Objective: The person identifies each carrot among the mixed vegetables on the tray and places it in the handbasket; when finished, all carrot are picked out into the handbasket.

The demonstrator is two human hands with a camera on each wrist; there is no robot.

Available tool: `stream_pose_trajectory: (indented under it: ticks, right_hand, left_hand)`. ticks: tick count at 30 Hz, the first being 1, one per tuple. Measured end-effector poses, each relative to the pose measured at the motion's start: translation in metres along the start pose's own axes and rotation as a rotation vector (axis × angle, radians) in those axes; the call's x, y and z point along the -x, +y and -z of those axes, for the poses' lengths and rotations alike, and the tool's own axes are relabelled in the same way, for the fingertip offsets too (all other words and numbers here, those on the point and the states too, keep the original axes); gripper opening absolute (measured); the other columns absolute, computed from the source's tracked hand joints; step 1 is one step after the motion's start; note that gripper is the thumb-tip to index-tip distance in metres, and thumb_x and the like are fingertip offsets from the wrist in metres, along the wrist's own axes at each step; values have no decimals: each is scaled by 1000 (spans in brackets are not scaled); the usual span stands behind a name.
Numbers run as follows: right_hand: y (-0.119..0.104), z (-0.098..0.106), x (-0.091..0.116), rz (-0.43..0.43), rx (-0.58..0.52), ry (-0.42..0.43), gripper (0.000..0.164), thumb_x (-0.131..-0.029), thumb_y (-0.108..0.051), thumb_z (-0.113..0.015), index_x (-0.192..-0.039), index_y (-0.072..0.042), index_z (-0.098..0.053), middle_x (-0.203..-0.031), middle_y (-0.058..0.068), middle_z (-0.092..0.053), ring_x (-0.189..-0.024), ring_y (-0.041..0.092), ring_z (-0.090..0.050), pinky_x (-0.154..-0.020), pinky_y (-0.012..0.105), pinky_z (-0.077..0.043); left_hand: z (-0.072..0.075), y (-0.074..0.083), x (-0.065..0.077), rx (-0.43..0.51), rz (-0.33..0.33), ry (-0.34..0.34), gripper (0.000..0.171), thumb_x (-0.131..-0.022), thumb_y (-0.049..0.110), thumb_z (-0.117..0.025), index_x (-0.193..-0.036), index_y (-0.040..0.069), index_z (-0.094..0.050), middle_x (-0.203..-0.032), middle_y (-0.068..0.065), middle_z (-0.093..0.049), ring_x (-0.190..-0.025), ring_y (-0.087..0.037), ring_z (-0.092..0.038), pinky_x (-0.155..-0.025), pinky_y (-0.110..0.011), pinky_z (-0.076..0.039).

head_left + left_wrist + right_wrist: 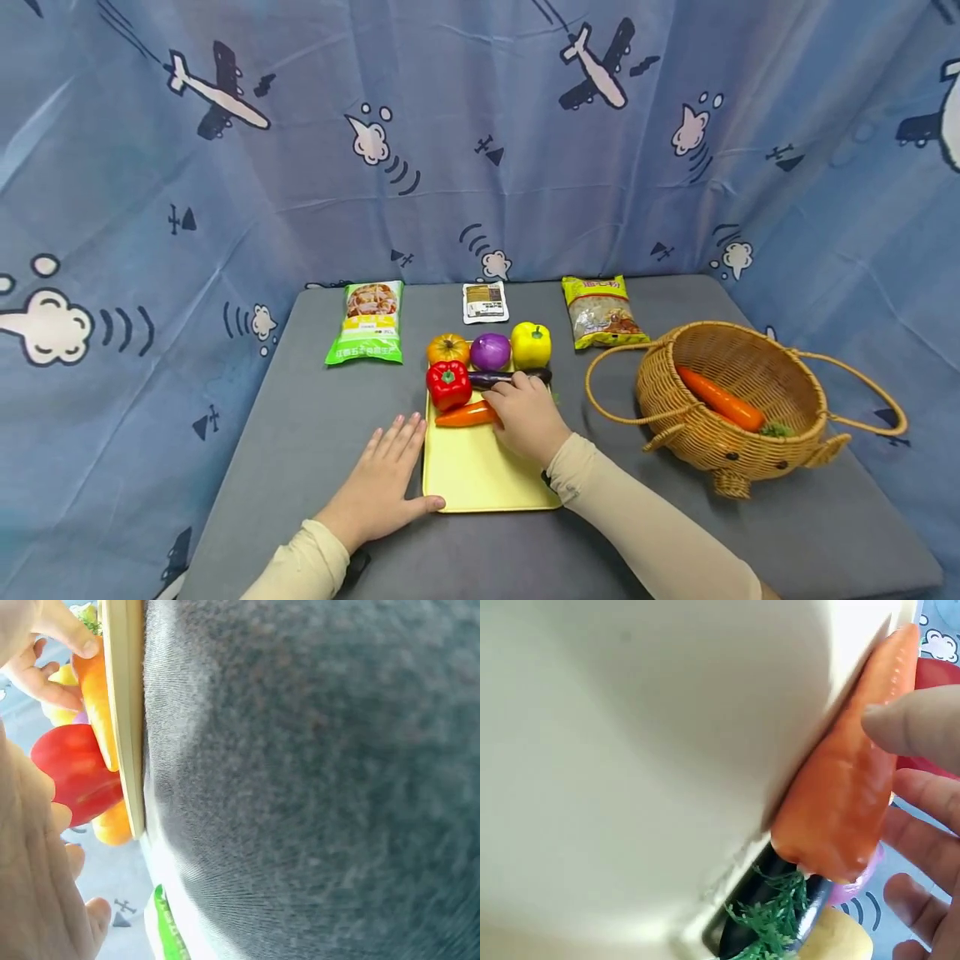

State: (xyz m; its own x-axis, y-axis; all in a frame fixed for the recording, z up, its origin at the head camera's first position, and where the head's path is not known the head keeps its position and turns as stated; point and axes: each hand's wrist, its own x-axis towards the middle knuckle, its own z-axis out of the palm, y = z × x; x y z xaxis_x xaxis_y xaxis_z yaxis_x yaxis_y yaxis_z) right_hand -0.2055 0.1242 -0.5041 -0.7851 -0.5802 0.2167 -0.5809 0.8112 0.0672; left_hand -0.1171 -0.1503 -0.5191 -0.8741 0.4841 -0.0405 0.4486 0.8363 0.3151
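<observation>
On the yellow tray (487,471) lies an orange carrot (459,415) with a green leafy top (769,922). My right hand (528,417) pinches the carrot at its thick end, the thumb on one side and fingers on the other. Flat beside the tray's left edge, my left hand (384,487) has straight fingers, and its thumb touches the near left corner. Behind the carrot are a red bell pepper (449,385) and a dark eggplant (486,379). A small orange pumpkin (447,347), a round purple vegetable (491,352) and a yellow bell pepper (531,346) fill the far end.
To the right stands a wicker basket (690,433) with loop handles, holding another carrot (720,398). Along the back of the grey table (300,450) lie a green-and-white food bag (367,321), a small white packet (485,302) and a yellow bag (602,310).
</observation>
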Motion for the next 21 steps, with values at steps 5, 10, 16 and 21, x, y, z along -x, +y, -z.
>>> stream_pose_trajectory:
  ticks: [5,10,16,21]
  right_hand:
    - [4,-2,4,4,52,-20,44,-80,-38,-93,-116,-15,-81,-109,4,-73,-94,27,-54,-85,43,-47]
    - [2,0,8,1,36,-44,39,-79,-37,-94,-110,-18,-81,-102,3,-70,-93,27,-52,-83,44,-45]
    - [1,5,14,-8,23,-48,37,-78,-37,-94,-108,-19,-81,-100,-1,-72,-91,25,-50,-80,41,-42]
    - [3,12,22,-15,25,-46,35,-78,-39,-93,-105,-20,-81,-98,-2,-71,-90,24,-49,-80,42,-40]
  left_hand:
    - [-3,-1,-3,0,25,-44,114,-93,79,-61,-169,1,-25,-176,-15,-21,-162,-35,-17,-128,-59,-15]
    - [-4,-2,-4,9,31,-65,120,-89,81,-64,-169,0,-25,-175,-15,-22,-161,-36,-18,-128,-59,-17]
    - [-1,-1,-5,28,33,-75,126,-84,79,-72,-168,-3,-24,-174,-19,-23,-160,-39,-20,-127,-60,-19]
    - [1,0,-5,53,69,-108,134,-78,81,-76,-168,-4,-23,-174,-20,-23,-160,-39,-20,-126,-61,-19]
